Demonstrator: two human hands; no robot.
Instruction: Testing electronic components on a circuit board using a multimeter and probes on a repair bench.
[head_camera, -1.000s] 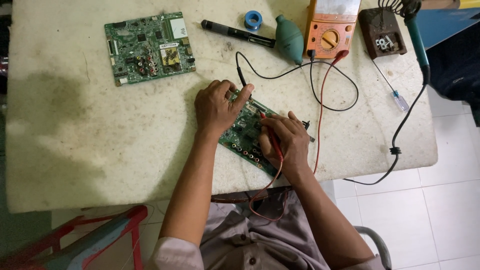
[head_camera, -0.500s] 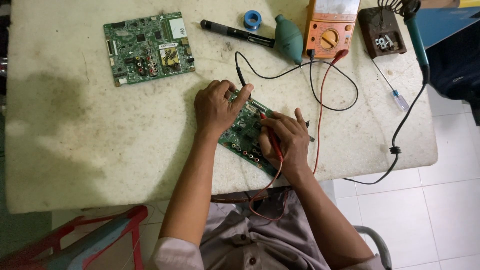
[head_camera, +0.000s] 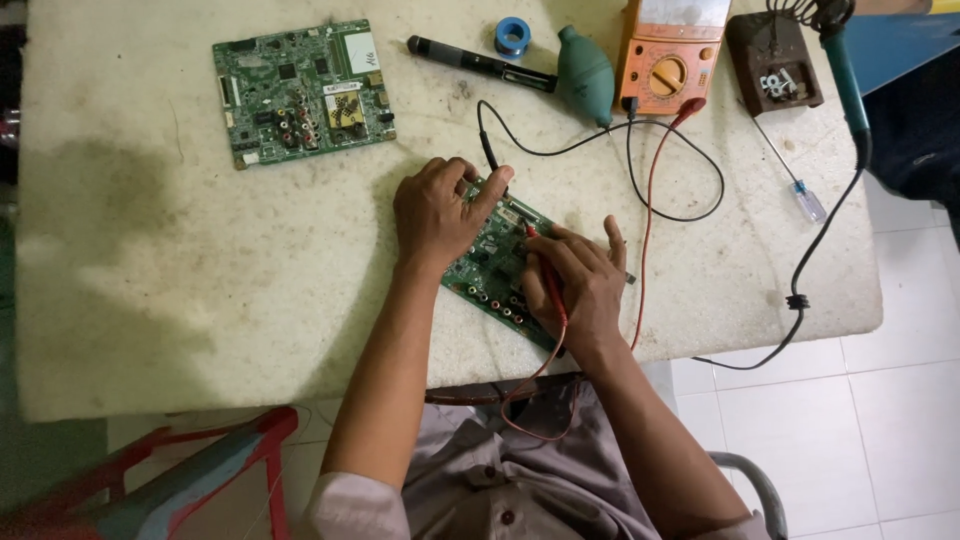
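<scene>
Here, a stained white table over pale floor tiles; fingers pinch black probe and red probe.

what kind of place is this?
Probably a small electronics repair bench. An orange multimeter sits on a worn white table; its probes are in the left hand and right hand on a circuit board. A second board and soldering iron stand lie nearby.
</scene>
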